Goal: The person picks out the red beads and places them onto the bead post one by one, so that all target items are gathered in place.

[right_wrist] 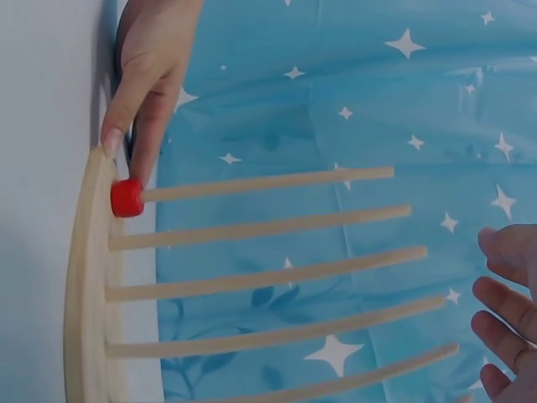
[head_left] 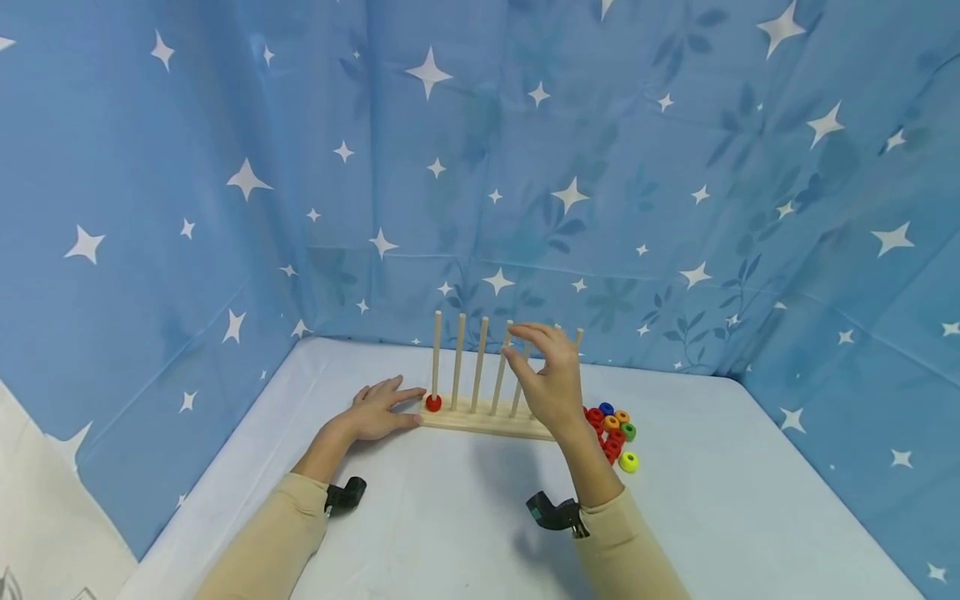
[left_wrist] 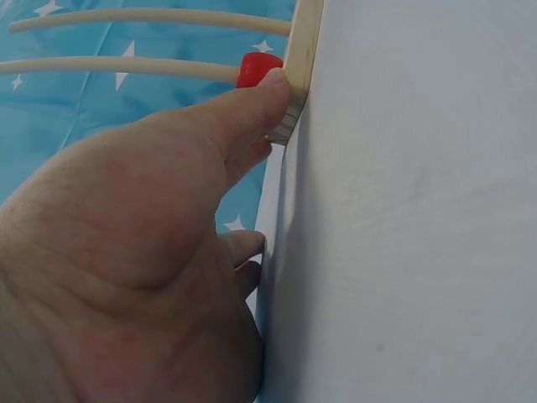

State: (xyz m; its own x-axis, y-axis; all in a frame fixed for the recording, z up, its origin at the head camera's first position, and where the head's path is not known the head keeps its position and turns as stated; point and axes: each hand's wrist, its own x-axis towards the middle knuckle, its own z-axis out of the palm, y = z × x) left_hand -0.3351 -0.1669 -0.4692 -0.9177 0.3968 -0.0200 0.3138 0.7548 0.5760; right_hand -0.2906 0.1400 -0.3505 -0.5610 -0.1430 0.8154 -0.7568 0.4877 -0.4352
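A wooden peg rack (head_left: pixel 487 423) stands on the white table, with several upright pegs along its long base. One red bead (head_left: pixel 433 403) sits at the foot of its leftmost peg. My left hand (head_left: pixel 378 412) holds that end of the base, thumb at the front edge and forefinger behind, as the left wrist view also shows beside the red bead (left_wrist: pixel 258 69). Raised near the peg tops is my right hand (head_left: pixel 553 379), thumb and forefinger spread with nothing between them. In the head view it hides part of the right-hand pegs.
Right of the rack lies a loose cluster of beads: several red ones (head_left: pixel 596 415), a blue bead (head_left: pixel 606 408), orange ones, a green bead (head_left: pixel 628 432) and a yellow bead (head_left: pixel 628 462). A blue star-patterned curtain (head_left: pixel 480 167) hangs behind and beside the table (head_left: pixel 450 517).
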